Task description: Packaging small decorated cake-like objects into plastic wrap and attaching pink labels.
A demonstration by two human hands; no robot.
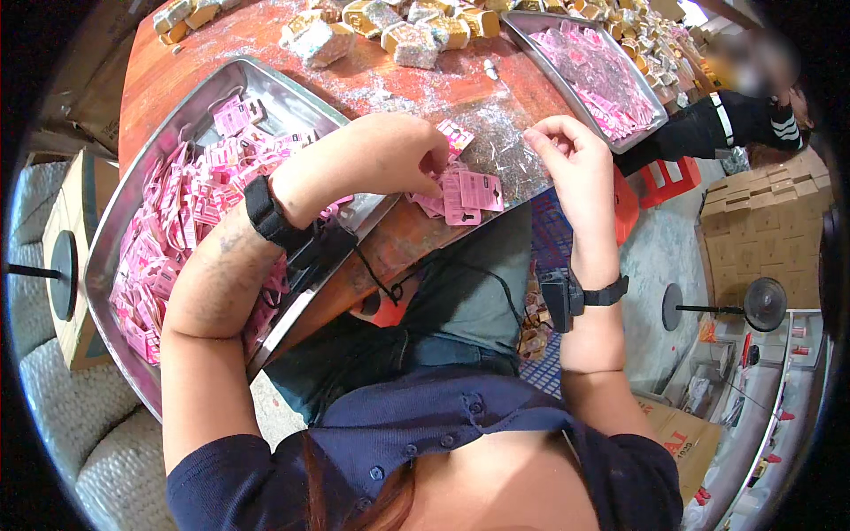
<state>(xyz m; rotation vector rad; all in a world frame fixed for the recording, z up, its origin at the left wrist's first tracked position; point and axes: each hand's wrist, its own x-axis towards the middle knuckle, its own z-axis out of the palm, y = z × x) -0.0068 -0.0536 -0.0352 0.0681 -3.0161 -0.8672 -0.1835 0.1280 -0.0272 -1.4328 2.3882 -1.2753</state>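
Observation:
My left hand (pixel 403 149) reaches across from the left, its fingers curled down and closed on the edge of a small pink card at the table's near edge. Several more pink cards (pixel 475 190) with hang holes lie overlapped just right of these fingertips. Above the table's right side, my right hand (pixel 580 168) has thumb and forefinger pinched together; what is between them is too small to make out. Beneath it, tiny clear slivers (pixel 518 159) are scattered over the tabletop. Beside my left forearm, a metal tray (pixel 292 93) holds a heap of pink cards (pixel 190 203).
A second metal tray (pixel 655 124) of pink pieces stands at the far right. Gold and silvery bundles (pixel 416 40) line the back of the reddish table (pixel 266 37). Another person's dark sleeve (pixel 691 128) is beyond the right edge, near a red stool (pixel 664 181) and stacked cardboard (pixel 766 230).

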